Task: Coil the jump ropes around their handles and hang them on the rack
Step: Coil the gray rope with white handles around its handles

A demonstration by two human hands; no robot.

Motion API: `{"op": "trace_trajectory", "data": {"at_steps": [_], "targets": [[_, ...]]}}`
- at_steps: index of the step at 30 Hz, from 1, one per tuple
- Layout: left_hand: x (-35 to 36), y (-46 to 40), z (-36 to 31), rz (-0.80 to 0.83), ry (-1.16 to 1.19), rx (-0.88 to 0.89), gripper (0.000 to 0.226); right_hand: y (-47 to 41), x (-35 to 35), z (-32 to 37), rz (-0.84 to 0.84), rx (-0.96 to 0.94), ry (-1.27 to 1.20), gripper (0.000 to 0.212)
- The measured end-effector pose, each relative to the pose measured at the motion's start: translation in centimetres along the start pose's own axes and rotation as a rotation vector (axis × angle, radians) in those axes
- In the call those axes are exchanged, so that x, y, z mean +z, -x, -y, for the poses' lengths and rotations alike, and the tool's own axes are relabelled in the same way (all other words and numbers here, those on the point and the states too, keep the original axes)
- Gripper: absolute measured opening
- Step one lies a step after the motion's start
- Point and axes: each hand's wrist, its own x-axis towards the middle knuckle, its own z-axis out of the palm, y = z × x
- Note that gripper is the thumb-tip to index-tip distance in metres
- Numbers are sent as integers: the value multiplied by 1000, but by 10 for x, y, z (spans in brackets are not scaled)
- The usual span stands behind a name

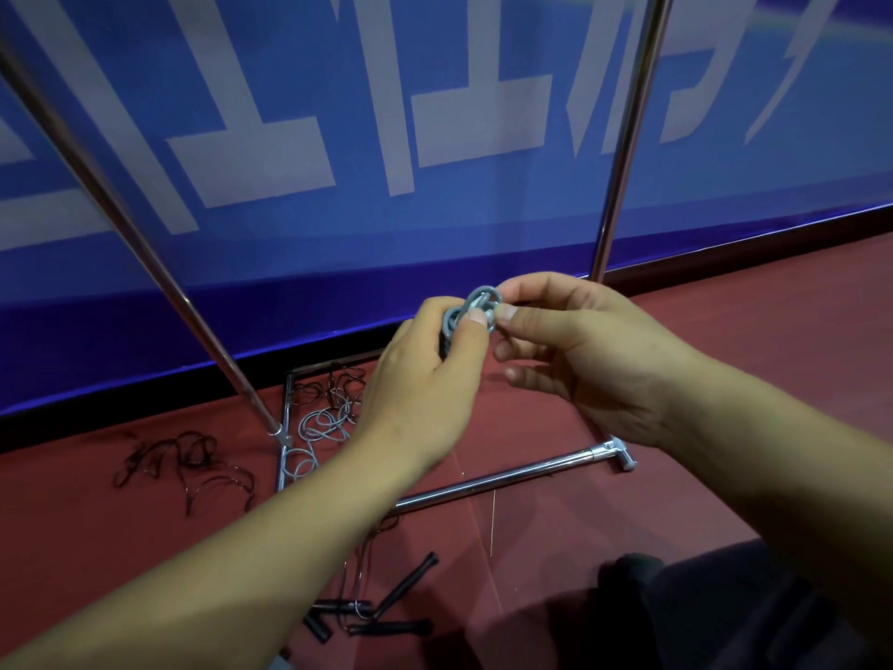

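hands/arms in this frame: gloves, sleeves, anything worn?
Two bare hands, left and right, no gloves. Both forearms are bare up to the frame edge, so no sleeves show. No watch, ring, wristband or marking is visible on either wrist or on the fingers. Fingernails are short and unpainted. Dark clothing sits below the right arm at lower right.

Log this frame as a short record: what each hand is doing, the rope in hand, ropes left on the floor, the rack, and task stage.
left hand: grips the coiled bundle, thumb on top
right hand: pinches the top loop of the same bundle
grey rope: coiled, held by both hands
loose grey rope: uncoiled on the floor inside the rack base
dark ropes: tangled on the floor, left
black handles: lying on the floor, near the person
rack: metal, nothing seen hanging on it
stage: coiling, not yet hung
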Motion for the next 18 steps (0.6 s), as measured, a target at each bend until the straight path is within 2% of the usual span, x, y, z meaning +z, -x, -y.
{"op": "trace_trajectory", "data": {"at_steps": [8, 11, 15, 18], "targets": [[-2, 3, -4, 52, 89, -36, 38, -1, 2, -6, 22, -97, 95, 15], [0, 5, -3, 68, 75, -19, 39, -1, 2, -7, 1, -143, 146, 13], [1, 5, -1, 52, 24, 34, 26, -2, 1, -10, -38, -241, 262, 13], [2, 6, 0, 64, -10, 63, 27, -3, 0, -12, -65, -305, 318, 14]]}}
